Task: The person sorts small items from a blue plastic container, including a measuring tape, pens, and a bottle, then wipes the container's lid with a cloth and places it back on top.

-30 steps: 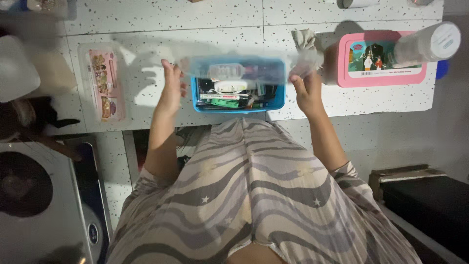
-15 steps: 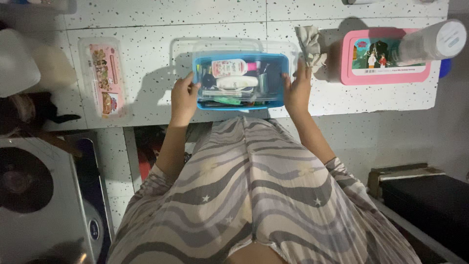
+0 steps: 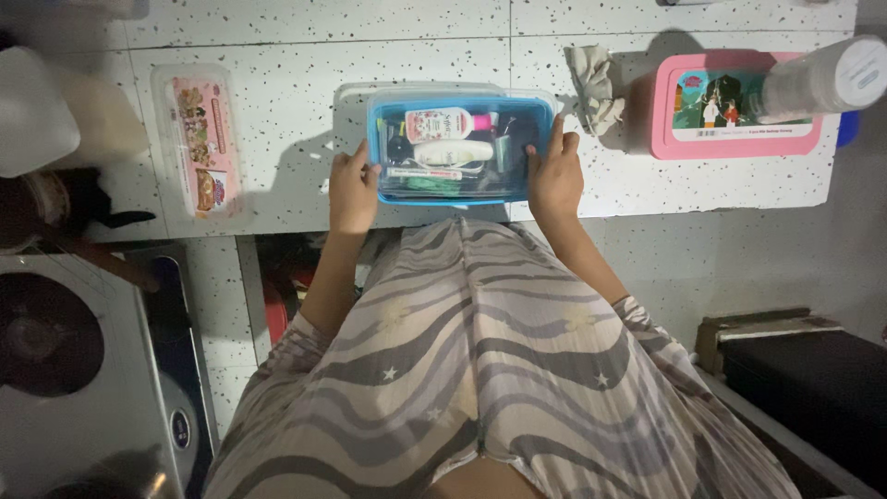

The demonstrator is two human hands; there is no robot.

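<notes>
A blue plastic box (image 3: pixel 459 197) stands at the near edge of a speckled white counter (image 3: pixel 277 55), with a clear lid (image 3: pixel 462 94) lying on top of it. Through the lid I see small bottles, tubes and other toiletries. My left hand (image 3: pixel 351 189) presses the lid's left end with the thumb on its rim. My right hand (image 3: pixel 554 176) grips the lid's right end the same way.
A crumpled grey cloth (image 3: pixel 591 88) lies right of the box. Further right are a pink picture-lidded box (image 3: pixel 735 106) and a clear bottle with a white cap (image 3: pixel 822 79). A clear pink-printed case (image 3: pixel 196 139) lies left. A stove (image 3: pixel 83 370) sits lower left.
The clear lid, held up in the air above the box a second ago, has come down onto the blue box. Both hands have moved in to its two ends.
</notes>
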